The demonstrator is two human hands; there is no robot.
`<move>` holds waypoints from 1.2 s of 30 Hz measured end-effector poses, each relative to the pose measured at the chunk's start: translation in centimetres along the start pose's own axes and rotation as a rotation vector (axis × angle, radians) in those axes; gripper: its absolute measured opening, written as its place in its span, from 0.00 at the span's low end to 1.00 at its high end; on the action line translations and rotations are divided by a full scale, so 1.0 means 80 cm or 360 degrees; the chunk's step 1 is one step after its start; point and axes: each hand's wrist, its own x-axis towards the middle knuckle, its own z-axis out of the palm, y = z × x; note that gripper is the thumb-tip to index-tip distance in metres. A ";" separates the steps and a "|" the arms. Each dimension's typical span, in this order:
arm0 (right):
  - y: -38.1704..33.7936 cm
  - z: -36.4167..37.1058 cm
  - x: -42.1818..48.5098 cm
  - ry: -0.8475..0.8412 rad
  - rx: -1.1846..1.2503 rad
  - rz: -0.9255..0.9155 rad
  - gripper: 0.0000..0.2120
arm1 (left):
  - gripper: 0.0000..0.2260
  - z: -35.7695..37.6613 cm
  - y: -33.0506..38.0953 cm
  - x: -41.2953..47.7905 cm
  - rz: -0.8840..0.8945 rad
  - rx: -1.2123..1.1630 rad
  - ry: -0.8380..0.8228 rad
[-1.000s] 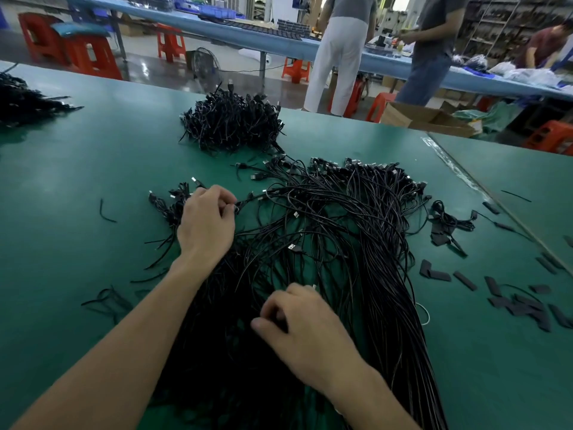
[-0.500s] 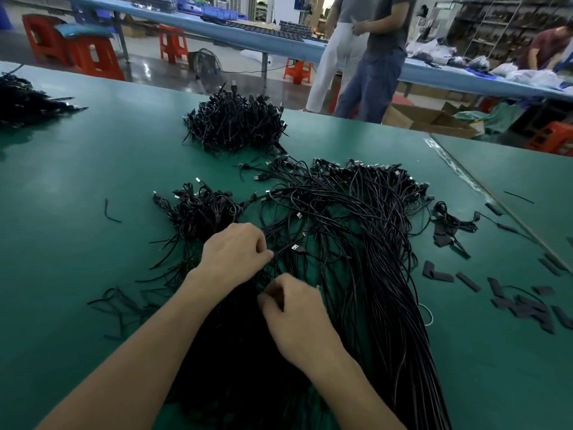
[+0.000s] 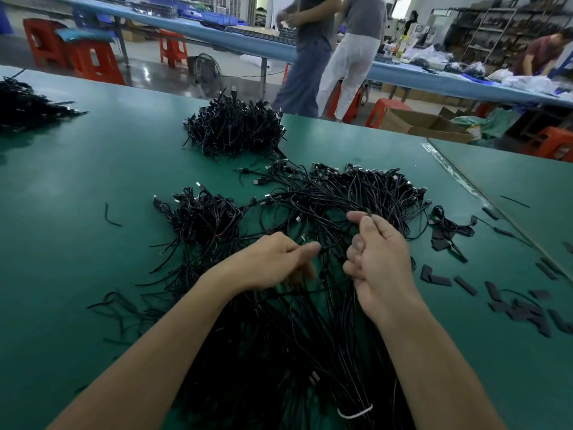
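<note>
Green table (image 3: 77, 187), black cables (image 3: 325, 206), right hand (image 3: 376, 262) pinching one

two people (image 3: 350, 66) are standing by the long blue table (image 3: 217, 35) out back, red stools (image 3: 93, 62) sitting around it. a cardboard box (image 3: 424, 124) is lying open on the floor, and black strips (image 3: 465, 285) are lying scattered on the green table (image 3: 62, 243).

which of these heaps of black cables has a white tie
The long bundle of black cables running toward the camera: a white tie wraps its near end. The round heap at the back and the far-left heap show none.
</note>
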 end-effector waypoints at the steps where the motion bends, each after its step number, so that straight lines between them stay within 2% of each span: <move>1: -0.002 0.001 -0.004 -0.0090 -0.0177 -0.0076 0.13 | 0.20 0.003 -0.002 0.002 0.0012 0.0003 0.0099; 3: -0.007 0.010 -0.017 -0.0307 -0.0508 -0.0235 0.14 | 0.12 0.010 -0.002 0.005 0.0087 0.0128 0.0321; 5: -0.013 0.023 -0.033 -0.0531 -0.0698 -0.0392 0.15 | 0.24 0.014 0.003 0.007 0.0179 0.0114 0.0543; 6: -0.016 0.029 -0.041 -0.0626 -0.0731 -0.0466 0.14 | 0.27 0.014 0.008 0.007 0.0231 0.0087 0.0611; 9: -0.030 0.039 -0.059 -0.0857 -0.0711 -0.0685 0.14 | 0.24 0.015 0.015 0.005 0.0322 0.0243 0.0559; 11: -0.042 0.039 -0.066 -0.0977 -0.0633 -0.0776 0.13 | 0.19 0.020 0.016 0.001 0.0269 0.0099 0.0571; 13: -0.050 0.036 -0.067 -0.1011 -0.0569 -0.0770 0.13 | 0.09 0.022 0.018 0.001 0.0275 -0.0078 0.0766; 14: -0.052 0.034 -0.065 -0.0977 -0.0565 -0.0744 0.13 | 0.07 0.022 0.018 0.003 0.0317 -0.0119 0.0898; 16: -0.048 0.026 -0.057 -0.0842 -0.0655 -0.0691 0.13 | 0.12 0.018 0.022 0.008 0.0397 -0.0232 0.1100; 18: -0.039 0.017 -0.049 -0.0731 -0.0740 -0.0641 0.13 | 0.12 0.014 0.023 0.007 0.0451 -0.0478 0.1136; 21: -0.031 0.005 -0.040 -0.0705 -0.0800 -0.0639 0.12 | 0.09 0.011 0.018 0.001 0.0617 -0.0645 0.0998; 24: -0.028 -0.002 -0.033 -0.0699 -0.0832 -0.0720 0.11 | 0.10 0.006 0.018 -0.007 0.0714 -0.0616 0.0674; 27: -0.032 -0.007 -0.028 -0.0540 -0.0756 -0.0841 0.09 | 0.15 0.005 0.011 -0.021 0.0489 -0.0788 0.0181; 31: -0.036 -0.012 -0.024 -0.0427 -0.0577 -0.0857 0.05 | 0.28 0.007 0.004 -0.040 0.0235 -0.1101 -0.0196; 34: -0.028 -0.008 -0.021 -0.0362 -0.0594 -0.0768 0.07 | 0.31 0.008 0.010 -0.051 0.0327 -0.1331 -0.0543; 36: -0.019 -0.007 -0.019 -0.0390 -0.0715 -0.0628 0.10 | 0.28 0.007 0.016 -0.056 0.0458 -0.1477 -0.0656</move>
